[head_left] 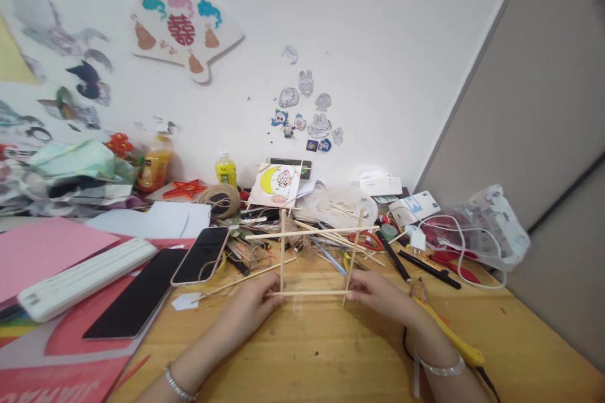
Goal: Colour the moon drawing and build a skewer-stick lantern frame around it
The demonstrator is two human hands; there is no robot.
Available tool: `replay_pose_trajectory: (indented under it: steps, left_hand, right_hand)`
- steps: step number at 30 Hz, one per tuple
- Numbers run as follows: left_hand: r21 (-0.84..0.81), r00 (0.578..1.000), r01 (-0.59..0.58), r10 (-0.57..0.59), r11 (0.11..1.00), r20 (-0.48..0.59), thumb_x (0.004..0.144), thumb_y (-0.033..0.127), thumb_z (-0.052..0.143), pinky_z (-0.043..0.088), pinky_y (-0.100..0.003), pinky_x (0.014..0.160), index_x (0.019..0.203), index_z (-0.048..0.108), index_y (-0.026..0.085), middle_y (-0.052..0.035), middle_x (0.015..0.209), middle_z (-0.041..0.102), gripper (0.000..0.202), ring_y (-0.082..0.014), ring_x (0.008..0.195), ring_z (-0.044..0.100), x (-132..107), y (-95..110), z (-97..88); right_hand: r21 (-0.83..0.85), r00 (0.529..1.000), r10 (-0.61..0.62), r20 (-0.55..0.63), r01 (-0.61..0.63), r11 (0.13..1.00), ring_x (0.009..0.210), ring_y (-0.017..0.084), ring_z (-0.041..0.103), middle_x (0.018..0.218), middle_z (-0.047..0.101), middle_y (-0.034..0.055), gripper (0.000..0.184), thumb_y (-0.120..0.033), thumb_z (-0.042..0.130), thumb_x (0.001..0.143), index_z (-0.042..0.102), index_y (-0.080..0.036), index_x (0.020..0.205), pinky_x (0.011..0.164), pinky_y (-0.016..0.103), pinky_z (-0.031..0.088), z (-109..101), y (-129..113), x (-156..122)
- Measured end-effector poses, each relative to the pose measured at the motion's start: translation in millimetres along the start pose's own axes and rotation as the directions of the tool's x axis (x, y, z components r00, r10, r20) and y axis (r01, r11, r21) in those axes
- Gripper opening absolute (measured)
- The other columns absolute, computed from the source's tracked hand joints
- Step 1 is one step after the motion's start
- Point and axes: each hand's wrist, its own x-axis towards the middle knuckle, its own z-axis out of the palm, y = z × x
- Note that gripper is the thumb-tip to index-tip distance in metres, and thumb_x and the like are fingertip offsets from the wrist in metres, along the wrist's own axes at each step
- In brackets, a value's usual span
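Note:
A frame of thin wooden sticks [312,293] is held up over the table in front of me. Two roughly upright sticks cross a long top stick [326,231] and a shorter bottom one; the right upright leans. At the lower left corner, my left hand [259,297] pinches the frame between closed fingers. My right hand [373,293] grips the lower right corner in the same way. Just right of my right forearm lies a yellow glue gun [449,330] with a black cord, partly hidden by that arm.
Loose sticks, pens and a twine roll [220,200] clutter the back of the wooden table [312,359]. On the left lie a phone [201,256], a black slab [137,293] and a white bar-shaped device [87,277]. A white cable [463,245] and plastic bag [501,227] sit at right.

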Motion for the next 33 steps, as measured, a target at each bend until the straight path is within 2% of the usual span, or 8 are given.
replay_pose_trajectory:
  steps: [5,11,17,22,28,33]
  left_hand:
    - [0.008,1.0,0.004,-0.004,1.0,-0.026,0.079,0.027,0.052,0.038,-0.027,0.066,0.074,0.051,0.02,-0.0008,0.076,0.061,0.008,-0.0196,0.074,0.056,-2,3,0.8]
    - [0.003,1.0,0.013,-0.013,1.0,-0.022,0.079,0.025,0.051,0.038,-0.028,0.066,0.074,0.052,0.021,-0.0017,0.078,0.063,0.007,-0.0199,0.074,0.056,-6,11,-2.3]
    - [0.012,1.0,0.019,-0.018,1.0,-0.02,0.079,0.024,0.051,0.037,-0.027,0.065,0.075,0.054,0.02,-0.0017,0.077,0.063,0.006,-0.0201,0.074,0.057,-7,11,-2.3]
    - [0.017,1.0,0.016,-0.015,1.0,-0.025,0.077,0.023,0.053,0.038,-0.027,0.065,0.075,0.056,0.02,-0.0019,0.079,0.064,0.005,-0.0198,0.075,0.057,-7,10,-1.2]
    - [0.032,0.999,0.027,-0.026,0.999,-0.031,0.076,0.021,0.053,0.039,-0.027,0.066,0.076,0.058,0.02,-0.0042,0.083,0.067,0.005,-0.0208,0.077,0.058,-6,12,-2.3]
    - [0.035,0.999,0.021,-0.02,0.999,-0.042,0.076,0.02,0.053,0.04,-0.028,0.067,0.078,0.059,0.02,-0.0046,0.085,0.068,0.006,-0.0217,0.079,0.06,-7,11,-1.5]
  right_hand:
    - [0.008,1.0,-0.009,0.03,0.009,1.0,0.081,0.02,0.061,0.089,0.069,0.0043,0.017,-0.033,0.054,0.085,0.062,-0.018,0.088,0.073,0.029,0.046,1,0,0]
    - [0.092,0.998,-0.015,0.068,0.009,0.996,0.092,0.024,0.062,0.095,0.069,0.0067,0.02,-0.036,0.053,0.085,0.062,-0.02,0.092,0.082,0.034,0.047,2,1,2]
    - [0.183,0.997,-0.026,0.073,0.013,0.983,0.087,0.024,0.062,0.089,0.067,0.006,0.025,-0.042,0.054,0.084,0.063,-0.02,0.09,0.083,0.035,0.048,6,5,2]
    - [0.163,0.998,0.005,0.06,-0.015,0.987,0.083,0.023,0.061,0.084,0.066,0.0045,0.027,-0.045,0.055,0.083,0.064,-0.02,0.088,0.078,0.034,0.048,7,9,2]
    - [0.201,0.998,-0.006,0.065,-0.007,0.98,0.086,0.024,0.062,0.087,0.067,0.0054,0.026,-0.045,0.054,0.083,0.063,-0.021,0.087,0.08,0.035,0.048,9,9,5]
    - [0.191,0.999,-0.007,0.044,-0.002,0.982,0.084,0.025,0.062,0.082,0.067,0.0051,0.028,-0.047,0.054,0.083,0.064,-0.021,0.084,0.082,0.037,0.048,11,12,7]
